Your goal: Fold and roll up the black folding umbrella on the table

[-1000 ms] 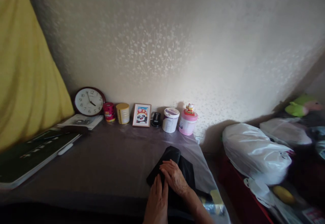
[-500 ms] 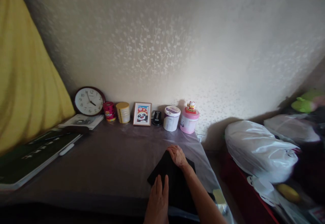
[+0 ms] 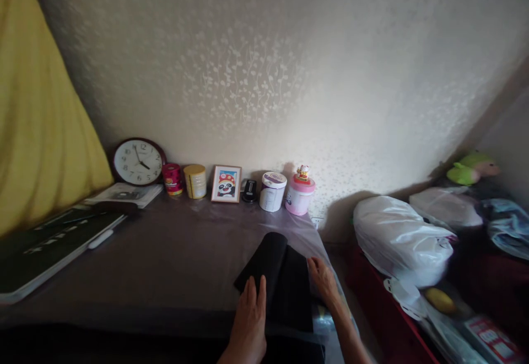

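Observation:
A folded black cloth (image 3: 291, 292) lies at the front right of the table, one part rolled over in a soft bulge on its left side. My left hand (image 3: 251, 311) rests on the near left part of this cloth, fingers stretched out and flat. At the cloth's right edge, my right hand (image 3: 324, 281) has its fingers curled in, pinching the upper right corner. The thumb side of that hand touches the cloth; its other fingertips are partly hidden.
Along the wall stand a clock (image 3: 139, 161), a pink-red can (image 3: 172, 179), a yellow-lidded can (image 3: 194, 182), a framed panda picture (image 3: 226, 184), a white tub (image 3: 273, 194) and a pink tub (image 3: 300, 197). A green book (image 3: 58, 243) lies left. White plastic bags (image 3: 400, 237) sit beyond the table's right edge.
My right hand has moved from the cloth's top down and right to its right edge. The cloth's upper fold has bulged up, exposing a seam. My left hand still presses the cloth.

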Motion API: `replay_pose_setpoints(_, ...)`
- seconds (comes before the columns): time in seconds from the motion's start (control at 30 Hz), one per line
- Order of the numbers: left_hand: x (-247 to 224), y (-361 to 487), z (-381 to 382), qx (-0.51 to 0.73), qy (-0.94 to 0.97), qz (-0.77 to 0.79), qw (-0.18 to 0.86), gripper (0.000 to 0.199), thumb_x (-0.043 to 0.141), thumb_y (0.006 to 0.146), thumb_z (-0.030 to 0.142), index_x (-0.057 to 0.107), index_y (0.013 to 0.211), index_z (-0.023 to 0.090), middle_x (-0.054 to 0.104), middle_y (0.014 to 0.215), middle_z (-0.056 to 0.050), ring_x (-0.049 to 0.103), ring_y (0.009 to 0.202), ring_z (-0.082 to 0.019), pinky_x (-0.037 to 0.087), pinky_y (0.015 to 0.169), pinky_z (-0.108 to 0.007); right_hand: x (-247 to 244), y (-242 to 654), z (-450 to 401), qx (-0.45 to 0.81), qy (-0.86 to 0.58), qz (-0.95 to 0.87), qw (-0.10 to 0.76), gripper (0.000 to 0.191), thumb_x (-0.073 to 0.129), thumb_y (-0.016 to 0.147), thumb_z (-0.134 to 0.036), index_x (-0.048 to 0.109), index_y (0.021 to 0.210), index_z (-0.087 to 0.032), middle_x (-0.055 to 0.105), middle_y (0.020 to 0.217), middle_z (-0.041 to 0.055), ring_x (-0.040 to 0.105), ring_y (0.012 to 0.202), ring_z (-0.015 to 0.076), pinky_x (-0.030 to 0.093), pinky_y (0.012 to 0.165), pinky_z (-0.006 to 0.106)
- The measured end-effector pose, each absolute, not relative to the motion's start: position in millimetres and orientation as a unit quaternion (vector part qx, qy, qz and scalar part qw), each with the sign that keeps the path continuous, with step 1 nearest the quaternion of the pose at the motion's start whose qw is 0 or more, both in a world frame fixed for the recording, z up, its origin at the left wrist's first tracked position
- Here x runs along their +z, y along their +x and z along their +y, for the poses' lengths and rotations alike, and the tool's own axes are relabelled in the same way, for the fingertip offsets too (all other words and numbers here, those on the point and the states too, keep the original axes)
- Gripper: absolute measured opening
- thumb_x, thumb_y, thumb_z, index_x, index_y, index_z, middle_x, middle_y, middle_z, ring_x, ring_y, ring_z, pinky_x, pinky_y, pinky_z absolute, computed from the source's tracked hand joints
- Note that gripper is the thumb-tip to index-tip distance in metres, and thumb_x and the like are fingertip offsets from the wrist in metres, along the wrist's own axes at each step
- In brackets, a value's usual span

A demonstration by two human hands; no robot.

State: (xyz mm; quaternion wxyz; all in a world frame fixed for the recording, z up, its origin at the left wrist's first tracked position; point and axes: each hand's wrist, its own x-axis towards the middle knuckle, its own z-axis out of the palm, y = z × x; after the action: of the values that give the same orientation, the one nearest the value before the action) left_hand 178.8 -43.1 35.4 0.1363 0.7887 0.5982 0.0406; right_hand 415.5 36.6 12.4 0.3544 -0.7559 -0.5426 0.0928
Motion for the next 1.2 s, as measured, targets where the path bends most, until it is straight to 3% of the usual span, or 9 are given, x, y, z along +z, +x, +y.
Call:
replay_pose_setpoints(0.2,35.8,177.9,-45.4,0.053,0.787,0.597,0.148,0.086,0.035,0.062,-0.01,0.008,0.141,0.009,0.014,0.148,-0.02,0.016,0.136,-0.028,0.025,0.108,-0.039,14.0,400.9,16.6,0.219,-0.721,-0.478,0.452,0.039,0.051,0.069,-0.053,0.066,0.082,-0.019,0.068,0.073,0.0059,0.065,0.07,0.0235,0.049,0.058,0.032)
replay_pose_setpoints(0.4,37.8,178.2,-44.4,0.046,0.786,0.598,0.153,0.085,0.034,0.06,-0.011,0.009,0.14,0.004,0.012,0.148,-0.021,0.014,0.136,-0.027,0.022,0.11,-0.037,27.6,386.2,12.6,0.322,-0.697,-0.435,0.47,0.044,0.061,0.063,-0.052,0.063,0.088,-0.016,0.065,0.066,0.003,0.061,0.058,0.02,0.043,0.045,0.027)
replay_pose_setpoints(0.57,38.3,176.2,-44.2,0.046,0.788,0.594,0.157,0.09,0.037,0.056,-0.01,0.008,0.14,0.004,0.01,0.148,-0.02,0.012,0.136,-0.027,0.021,0.11,-0.037,47.7,367.8,21.6,0.367,-0.613,-0.486,0.503,0.036,0.062,0.062,-0.049,0.063,0.078,-0.016,0.061,0.059,-0.0003,0.056,0.055,0.0163,0.04,0.046,0.024)
replay_pose_setpoints(0.77,25.4,176.1,-40.9,0.063,0.787,0.595,0.154,0.091,0.04,0.055,-0.006,0.009,0.14,0.003,0.009,0.148,-0.02,0.011,0.137,-0.027,0.021,0.11,-0.038,74.3,335.9,42.7,0.389,-0.563,-0.508,0.523,0.043,0.064,0.063,-0.052,0.064,0.085,-0.015,0.064,0.065,0.0019,0.057,0.059,0.0168,0.042,0.049,0.024)
replay_pose_setpoints(1.03,2.6,173.5,-30.9,0.158,0.783,0.566,0.204,0.094,0.051,0.055,0.009,0.014,0.141,0.008,0.02,0.148,-0.019,0.015,0.135,-0.036,0.022,0.108,-0.052,56.2,301.8,72.9,0.418,-0.544,-0.488,0.539,0.05,0.068,0.058,-0.053,0.066,0.088,-0.014,0.064,0.064,0.0018,0.059,0.059,0.0174,0.045,0.052,0.026)
replay_pose_setpoints(1.2,2.8,171.5,-30.6,0.177,0.786,0.559,0.194,0.093,0.052,0.052,0.006,0.021,0.14,0.007,0.028,0.145,-0.02,0.021,0.134,-0.035,0.023,0.108,-0.05,41.5,295.7,85.7,0.362,-0.604,-0.51,0.494,0.046,0.067,0.062,-0.044,0.065,0.096,-0.013,0.066,0.068,0.0022,0.061,0.065,0.0183,0.046,0.055,0.026)
